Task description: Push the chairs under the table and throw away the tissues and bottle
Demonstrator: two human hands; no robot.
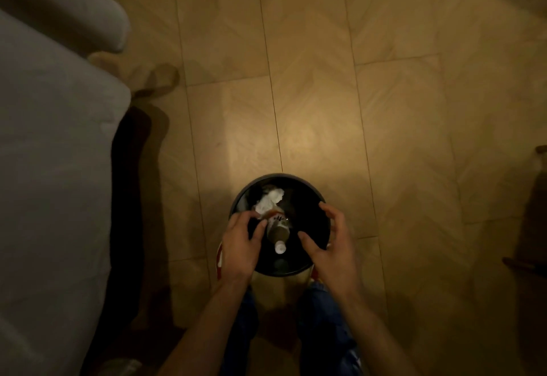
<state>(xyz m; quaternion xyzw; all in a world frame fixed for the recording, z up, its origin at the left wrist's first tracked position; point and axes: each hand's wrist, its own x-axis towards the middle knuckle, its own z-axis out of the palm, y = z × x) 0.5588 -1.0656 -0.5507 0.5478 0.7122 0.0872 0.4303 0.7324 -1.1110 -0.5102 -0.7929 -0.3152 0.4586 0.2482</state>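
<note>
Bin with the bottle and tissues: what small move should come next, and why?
Probably draw both hands back and up. The bottle and tissues already lie inside the black bin; the left hand and right hand hover open over the rim, apparently gripping nothing, so nothing seems left to drop.

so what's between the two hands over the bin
In the head view, the bottle lies between the left hand and right hand, cap toward the person, inside the black bin. White tissues sit beyond it.
</note>
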